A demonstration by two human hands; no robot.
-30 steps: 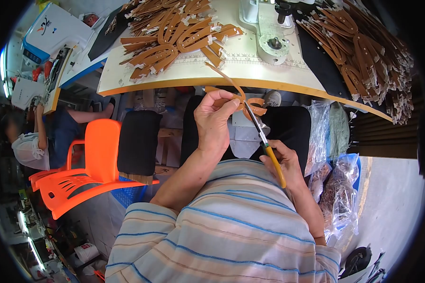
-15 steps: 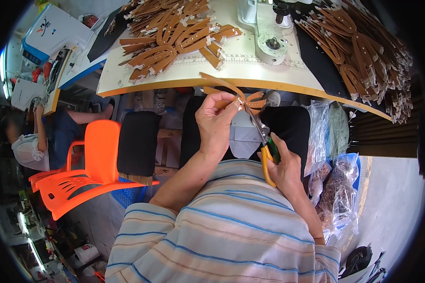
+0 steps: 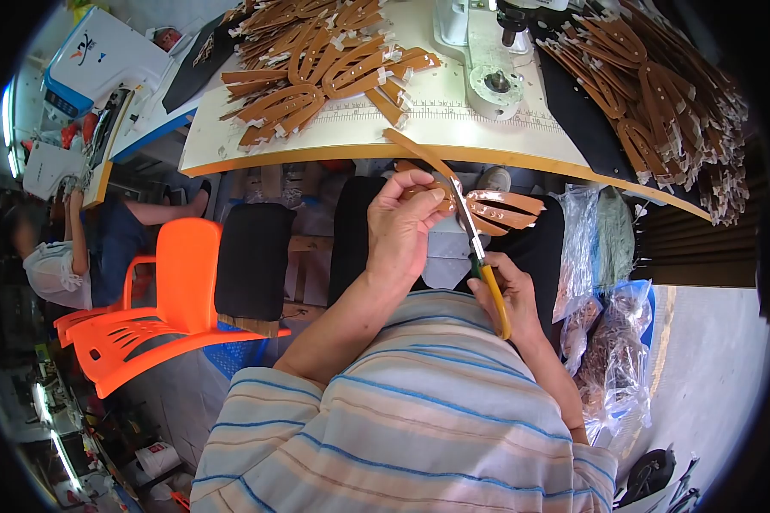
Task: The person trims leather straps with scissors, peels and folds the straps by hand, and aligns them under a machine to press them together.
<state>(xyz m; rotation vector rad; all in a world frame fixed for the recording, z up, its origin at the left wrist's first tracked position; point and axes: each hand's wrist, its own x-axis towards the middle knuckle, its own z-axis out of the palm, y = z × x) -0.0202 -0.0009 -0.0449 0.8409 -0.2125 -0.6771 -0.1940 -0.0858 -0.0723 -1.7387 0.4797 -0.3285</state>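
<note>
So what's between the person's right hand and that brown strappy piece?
Scissors: the right hand holds the handles, and the blades reach up to the brown strappy piece in the left hand. The head view shows this.

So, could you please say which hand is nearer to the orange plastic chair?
Left: the left hand is right of the chair, across a gap; the right hand is farther right.

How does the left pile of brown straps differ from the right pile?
The left pile lies on the white tabletop; the right pile rests on black material. The left pile stops short of the front edge, while the right pile overhangs it. Both contain brown straps with pale ends.
</note>
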